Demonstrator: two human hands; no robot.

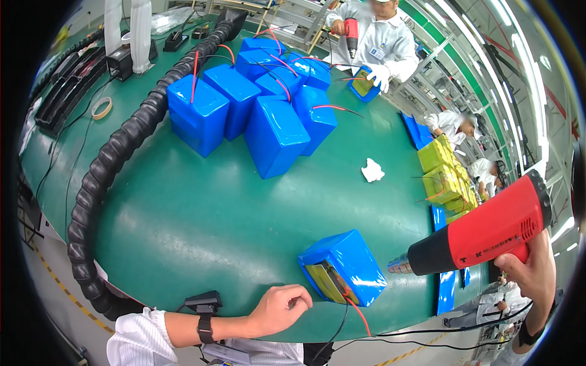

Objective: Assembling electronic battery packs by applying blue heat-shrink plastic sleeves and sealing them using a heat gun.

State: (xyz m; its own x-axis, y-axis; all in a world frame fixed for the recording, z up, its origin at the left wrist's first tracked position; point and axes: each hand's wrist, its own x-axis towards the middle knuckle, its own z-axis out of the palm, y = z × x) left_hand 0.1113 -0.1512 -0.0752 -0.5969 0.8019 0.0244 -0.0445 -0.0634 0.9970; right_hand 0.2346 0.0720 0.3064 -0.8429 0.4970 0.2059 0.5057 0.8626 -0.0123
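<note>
Your left hand (282, 306) rests at the near edge of the green surface (201, 226), its fingers (299, 299) curled shut on the red and black wires (354, 311) that come out of the blue shrink-wrapped rectangular battery pack (345, 265). That pack lies near the surface's front edge, its open yellow end turned toward you, just beside your left hand. Your right hand (530, 268) grips the handle of the red and black heat gun (482, 235), fingers wrapped tight around it, with the metal nozzle close to the pack's right side, not touching it. A cluster of finished blue packs (256, 104) stands well apart at the far side, beside a black corrugated hose (122, 146). A small white crumpled scrap (372, 171) lies between.
</note>
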